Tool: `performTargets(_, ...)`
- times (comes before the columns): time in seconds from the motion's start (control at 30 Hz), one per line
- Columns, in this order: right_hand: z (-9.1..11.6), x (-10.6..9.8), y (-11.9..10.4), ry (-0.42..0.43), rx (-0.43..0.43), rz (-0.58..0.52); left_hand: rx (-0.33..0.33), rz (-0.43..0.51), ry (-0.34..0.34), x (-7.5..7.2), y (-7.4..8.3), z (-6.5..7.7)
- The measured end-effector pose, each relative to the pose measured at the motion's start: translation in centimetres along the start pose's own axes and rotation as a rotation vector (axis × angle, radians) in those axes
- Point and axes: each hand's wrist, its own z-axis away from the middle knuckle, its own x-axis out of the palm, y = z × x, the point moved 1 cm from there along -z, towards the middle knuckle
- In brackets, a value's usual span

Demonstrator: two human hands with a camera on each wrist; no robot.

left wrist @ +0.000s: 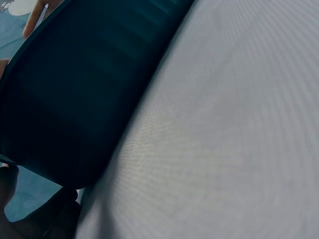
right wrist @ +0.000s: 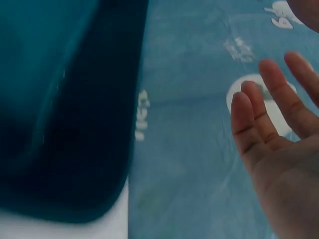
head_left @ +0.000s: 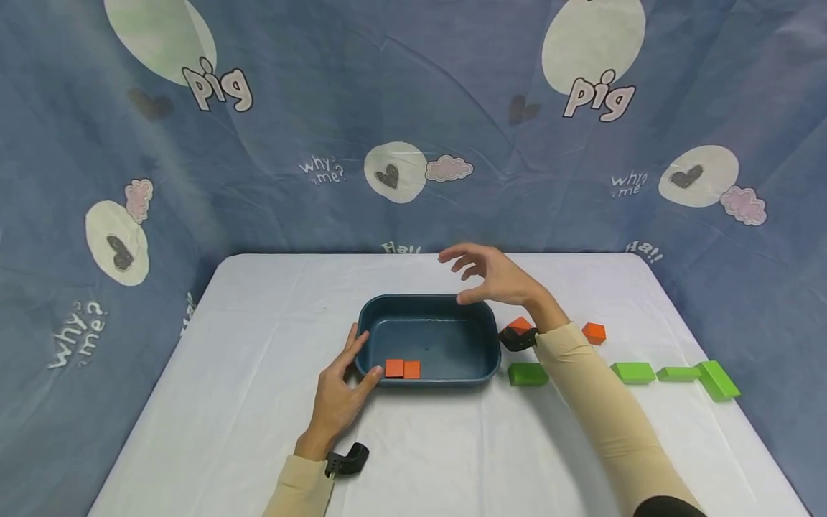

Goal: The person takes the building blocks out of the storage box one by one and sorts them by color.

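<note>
A dark teal rectangular bin [head_left: 429, 382] stands mid-table, with two small orange blocks [head_left: 394, 368] side by side in its front left corner. My left hand [head_left: 339, 402] rests on the bin's left end, its fingers spread and its thumb at the front rim. Above the bin's back right corner hovers my right hand [head_left: 494, 276], fingers spread and loosely bent, holding nothing. The right wrist view shows this hand [right wrist: 284, 144] apart from the bin wall [right wrist: 99, 149]. In the left wrist view, dark fingers touch the bin's outer wall [left wrist: 75, 109].
Right of the bin lie an orange block [head_left: 520, 324], partly hidden by the right wrist device, and another orange block [head_left: 594, 333]. Several green blocks, among them a near one [head_left: 528, 374] and a tilted one [head_left: 718, 380], form a row on the white tablecloth [head_left: 258, 373].
</note>
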Motion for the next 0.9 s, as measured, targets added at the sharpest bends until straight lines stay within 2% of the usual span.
performTargets(0.27, -2.9, 2.9, 0.4, -0.087, -0.058, -0.067, -0.003, 0.007, -0.003, -0.1, 0.0, -0.2)
performTargets(0.4, -3.8, 4.2, 0.7, -0.147, -0.062, -0.118, -0.015, 0.000, 0.001, 0.0, 0.6, -0.1)
performTargets(0.57, -4.3, 6.0, 1.6, -0.315, -0.016, -0.156, -0.019, 0.013, -0.007, -0.3, 2.9, -0.1)
performTargets(0.67, -4.3, 6.9, 2.3, -0.385, 0.024, -0.165, -0.021, 0.012, -0.020, -0.7, 4.1, -0.2)
performTargets(0.9, -4.2, 7.8, 3.4, -0.435, 0.031, -0.207, -0.010, 0.035, -0.024, -0.7, 4.0, -0.1)
